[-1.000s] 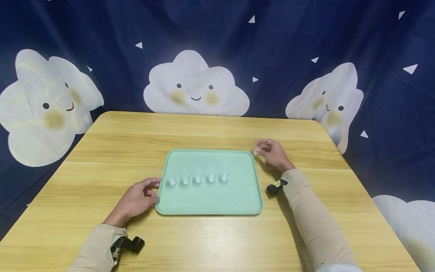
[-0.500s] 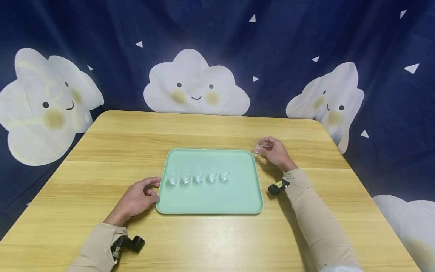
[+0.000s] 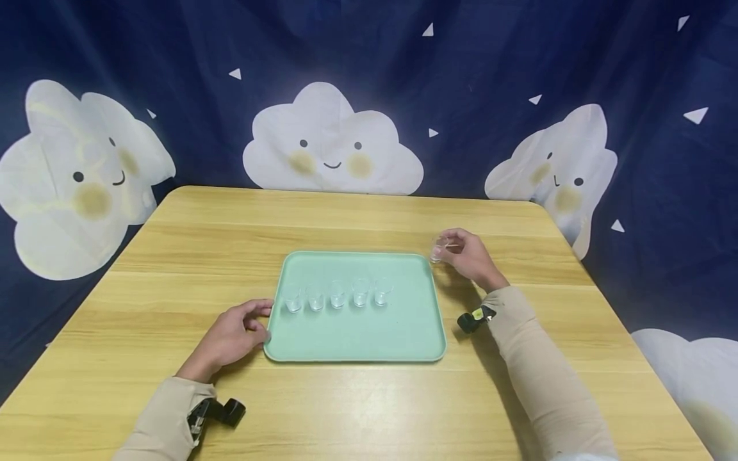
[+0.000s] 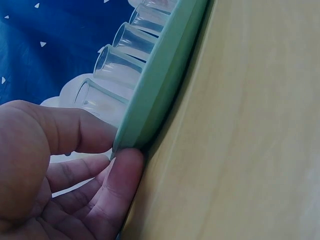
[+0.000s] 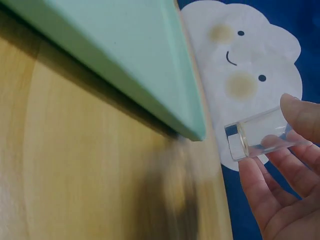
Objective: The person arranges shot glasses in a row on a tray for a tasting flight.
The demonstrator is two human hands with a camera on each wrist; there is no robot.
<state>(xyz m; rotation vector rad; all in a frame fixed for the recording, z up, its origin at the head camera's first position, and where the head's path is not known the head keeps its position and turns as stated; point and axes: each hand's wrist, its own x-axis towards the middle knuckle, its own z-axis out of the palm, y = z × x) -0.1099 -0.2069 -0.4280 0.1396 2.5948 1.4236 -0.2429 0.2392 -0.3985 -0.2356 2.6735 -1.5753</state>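
A pale green tray (image 3: 403, 339) lies on the table, holding a row of several small clear shot glasses (image 3: 360, 293) in its left and middle part. At the tray's left edge, my left hand (image 3: 233, 333) pinches the rim; in the left wrist view a bent finger (image 4: 82, 130) and the thumb (image 4: 125, 175) meet there. My right hand (image 3: 469, 259) is just beyond the tray's back right corner, holding another clear shot glass (image 5: 257, 132) between thumb and fingers. That glass looks empty in the right wrist view. Whether its base touches the table cannot be told.
The wooden table (image 3: 357, 410) extends around the tray on all sides. Behind it hangs a dark blue curtain (image 3: 473, 51) printed with white clouds and small triangles. Each wrist carries a black camera (image 3: 233, 413) that juts out over the table.
My right hand and forearm have shifted slightly to the right and away, the shot glass still held near the tray's corner. My left hand, the tray and the row of glasses look unmoved.
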